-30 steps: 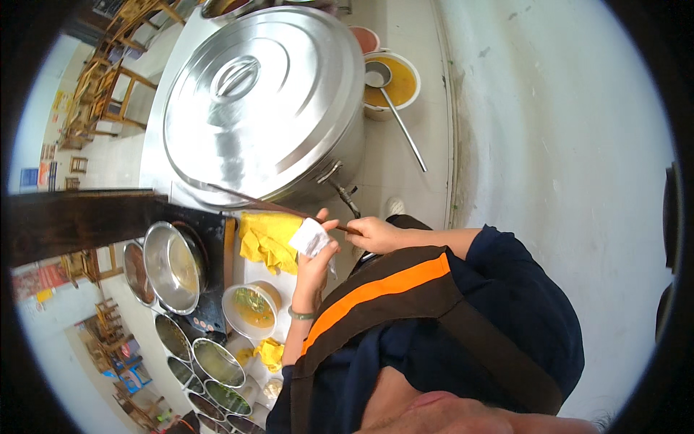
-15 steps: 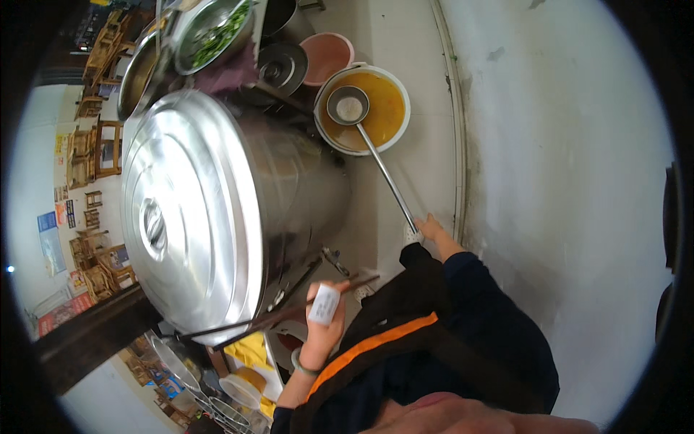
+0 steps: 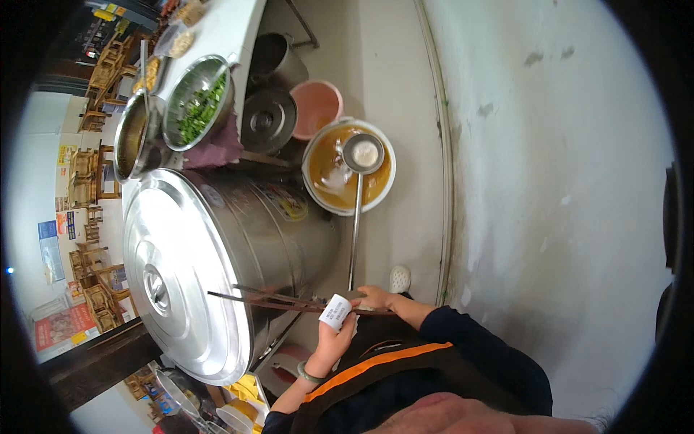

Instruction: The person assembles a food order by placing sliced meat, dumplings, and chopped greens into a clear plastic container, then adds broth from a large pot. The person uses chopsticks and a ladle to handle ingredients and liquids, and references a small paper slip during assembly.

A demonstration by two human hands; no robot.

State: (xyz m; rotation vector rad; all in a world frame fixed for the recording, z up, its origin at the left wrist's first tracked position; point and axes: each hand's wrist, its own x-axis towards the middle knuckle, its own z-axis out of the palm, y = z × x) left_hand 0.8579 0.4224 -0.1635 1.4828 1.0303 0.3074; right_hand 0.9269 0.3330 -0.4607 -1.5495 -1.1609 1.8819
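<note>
My left hand (image 3: 327, 346), a bracelet on its wrist, is shut on a small white paper slip (image 3: 336, 312). Just above it my right hand (image 3: 372, 296) grips the end of a long-handled steel ladle (image 3: 356, 217). The ladle's round cup (image 3: 363, 153) hangs over a white pot of orange broth (image 3: 329, 184) on the floor. Two long dark chopsticks (image 3: 282, 300) run left from my right hand across the side of a big steel pot; I cannot tell whether that hand holds them too.
The big steel pot with its domed lid (image 3: 181, 282) fills the left. Beyond it stand a bowl of chopped greens (image 3: 196, 108), a bowl of brown liquid (image 3: 132, 137), a small lidded pot (image 3: 267, 119) and a pink bucket (image 3: 316, 108). A grey wall (image 3: 549, 181) runs along the right.
My view has swung toward the broth pot. My right hand went from near my chest to the ladle handle, and the ladle's cup now sits lifted over the broth. The left hand keeps the paper slip.
</note>
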